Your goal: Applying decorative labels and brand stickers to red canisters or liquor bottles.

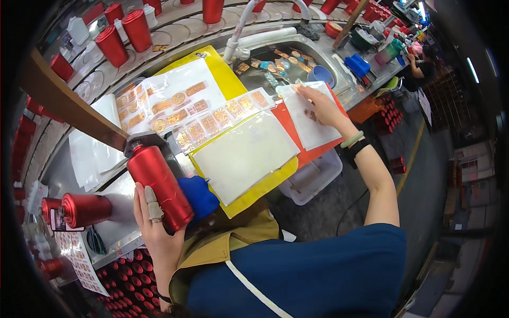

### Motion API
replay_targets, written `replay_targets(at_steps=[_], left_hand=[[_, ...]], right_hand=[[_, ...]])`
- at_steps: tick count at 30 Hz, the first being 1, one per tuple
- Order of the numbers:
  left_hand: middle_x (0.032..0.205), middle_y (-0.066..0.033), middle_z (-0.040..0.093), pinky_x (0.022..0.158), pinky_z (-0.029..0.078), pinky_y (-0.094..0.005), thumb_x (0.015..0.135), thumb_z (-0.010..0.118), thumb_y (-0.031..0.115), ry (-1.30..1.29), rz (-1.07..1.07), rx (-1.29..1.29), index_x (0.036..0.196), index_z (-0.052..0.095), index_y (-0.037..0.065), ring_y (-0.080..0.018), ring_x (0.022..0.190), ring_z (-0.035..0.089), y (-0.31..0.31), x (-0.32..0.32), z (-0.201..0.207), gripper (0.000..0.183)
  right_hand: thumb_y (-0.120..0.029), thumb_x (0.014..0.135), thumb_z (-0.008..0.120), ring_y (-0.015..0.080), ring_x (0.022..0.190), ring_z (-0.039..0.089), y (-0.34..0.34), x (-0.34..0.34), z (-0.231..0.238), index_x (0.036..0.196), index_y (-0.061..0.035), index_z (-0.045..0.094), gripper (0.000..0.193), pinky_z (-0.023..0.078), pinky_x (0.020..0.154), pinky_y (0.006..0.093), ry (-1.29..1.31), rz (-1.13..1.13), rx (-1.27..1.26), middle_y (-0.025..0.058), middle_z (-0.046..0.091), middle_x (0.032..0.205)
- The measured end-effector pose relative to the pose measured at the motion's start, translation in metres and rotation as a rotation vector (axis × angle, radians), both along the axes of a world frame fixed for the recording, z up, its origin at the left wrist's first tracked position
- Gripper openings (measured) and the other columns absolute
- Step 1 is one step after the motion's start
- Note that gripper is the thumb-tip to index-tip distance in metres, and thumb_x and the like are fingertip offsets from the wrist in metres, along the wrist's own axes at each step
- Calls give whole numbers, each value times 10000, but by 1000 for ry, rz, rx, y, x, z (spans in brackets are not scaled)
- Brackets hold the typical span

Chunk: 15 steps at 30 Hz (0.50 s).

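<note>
Over the bench (122, 213), left hand (159, 236) loosely around red bottle (158, 177), right hand (322, 106) half-open on paper (317, 135)

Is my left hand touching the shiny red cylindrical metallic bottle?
Touching: the head view shows the left hand against the red bottle, its fingers lying along the bottle's left side.

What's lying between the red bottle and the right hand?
Head view: going from the red bottle toward the right hand, a blank white sheet on a yellow sheet, then an orange-red sheet.
</note>
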<state>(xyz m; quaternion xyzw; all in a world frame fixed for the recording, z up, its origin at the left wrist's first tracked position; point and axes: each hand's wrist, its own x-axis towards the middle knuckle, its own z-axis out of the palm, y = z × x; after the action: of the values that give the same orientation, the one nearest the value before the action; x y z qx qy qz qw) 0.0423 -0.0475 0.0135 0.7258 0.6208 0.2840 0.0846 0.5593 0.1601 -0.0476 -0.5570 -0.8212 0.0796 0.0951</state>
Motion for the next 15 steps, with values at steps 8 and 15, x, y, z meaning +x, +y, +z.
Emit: replay_targets(at_steps=[8,15], left_hand=[[1646,-216,329,1183,364,-514,646,897,58,-5,2,2,1576,380,37,-443,1484,354,-2,-3,0,1064],[1644,-219,332,1181,363,-513,657,900,68,-16,-29,1,1570,388,28,-449,1480,358,5,-4,-1,1047]], right_hand=[[-367,888,777,358,1260,569,85,44,-21,1342,-53,635,570,484,1035,418,-165,-396,-195,221,598,1334],[-400,845,822,221,751,717,133,33,-17,885,-41,769,365,541,709,352,-40,-364,-353,107,755,792]])
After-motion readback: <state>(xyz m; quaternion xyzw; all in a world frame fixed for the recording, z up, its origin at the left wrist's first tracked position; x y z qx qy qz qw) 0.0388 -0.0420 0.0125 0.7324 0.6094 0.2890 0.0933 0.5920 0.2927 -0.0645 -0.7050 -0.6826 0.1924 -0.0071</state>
